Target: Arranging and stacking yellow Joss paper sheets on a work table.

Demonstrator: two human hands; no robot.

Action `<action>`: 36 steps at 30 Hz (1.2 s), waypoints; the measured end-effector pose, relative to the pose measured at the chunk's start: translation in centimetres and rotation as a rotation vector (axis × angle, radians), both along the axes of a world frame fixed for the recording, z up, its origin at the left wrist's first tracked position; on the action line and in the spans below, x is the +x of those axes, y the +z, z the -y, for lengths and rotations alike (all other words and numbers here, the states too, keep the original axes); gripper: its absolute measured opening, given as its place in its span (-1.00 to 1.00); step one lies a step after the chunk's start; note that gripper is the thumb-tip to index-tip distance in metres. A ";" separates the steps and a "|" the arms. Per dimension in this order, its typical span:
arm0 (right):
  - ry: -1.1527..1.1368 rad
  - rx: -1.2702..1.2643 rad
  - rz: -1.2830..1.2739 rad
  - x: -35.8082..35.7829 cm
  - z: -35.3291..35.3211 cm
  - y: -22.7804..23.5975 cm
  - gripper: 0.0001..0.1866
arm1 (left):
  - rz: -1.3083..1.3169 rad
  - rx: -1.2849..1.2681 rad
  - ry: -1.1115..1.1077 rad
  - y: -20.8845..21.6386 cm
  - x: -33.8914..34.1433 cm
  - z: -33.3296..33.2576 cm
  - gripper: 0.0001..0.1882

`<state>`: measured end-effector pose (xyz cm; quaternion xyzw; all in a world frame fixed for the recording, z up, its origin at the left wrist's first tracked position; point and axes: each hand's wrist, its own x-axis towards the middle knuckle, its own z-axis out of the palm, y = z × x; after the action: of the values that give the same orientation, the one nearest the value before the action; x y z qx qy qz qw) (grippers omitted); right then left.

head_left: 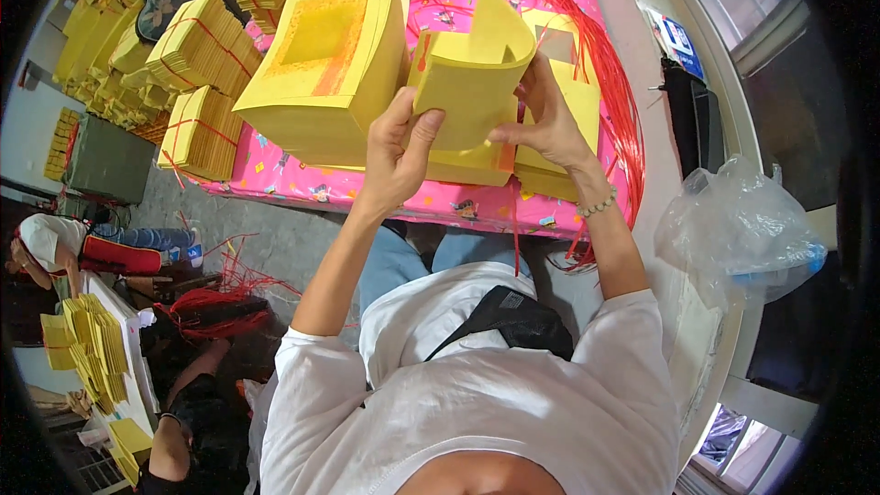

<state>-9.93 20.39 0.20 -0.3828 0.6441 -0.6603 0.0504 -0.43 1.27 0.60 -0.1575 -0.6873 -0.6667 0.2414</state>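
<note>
Between my two hands stands a bent sheaf of yellow paper (469,96), its upper part curling back at the right. My left hand (401,142) grips its left side, with the thumb across the front. My right hand (547,115) is closed on its right edge, thumb at the lower corner; some of those fingers are hidden behind the paper. Left of the sheaf rises a tall block of yellow paper (307,115) with a printed square on top. More yellow sheets (587,115) lie under and beside my right hand. All rest on a pink patterned table cover (353,188).
Red plastic strips (628,119) trail down the table's right side. Tied yellow paper bundles (203,133) are piled at the left. A clear plastic bag (733,229) hangs by the window frame. Two other people sit at the lower left, near a white table (136,362) with yellow stacks.
</note>
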 end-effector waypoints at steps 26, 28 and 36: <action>-0.055 -0.008 0.363 0.4 1.3 2.8 -0.55 | 0.498 0.304 -0.263 2.2 -3.9 0.4 -0.64; -0.052 0.002 0.391 0.2 1.2 2.6 -0.57 | 0.517 0.316 -0.284 2.0 -4.4 0.5 -0.65; -0.050 -0.005 0.460 0.0 1.3 2.4 -0.56 | 0.570 0.301 -0.297 2.2 -4.4 0.6 -0.60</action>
<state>-9.97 19.06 2.64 -0.2063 0.6233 -0.7328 0.1785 -4.87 0.66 2.81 -0.0261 -0.5909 -0.8054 -0.0391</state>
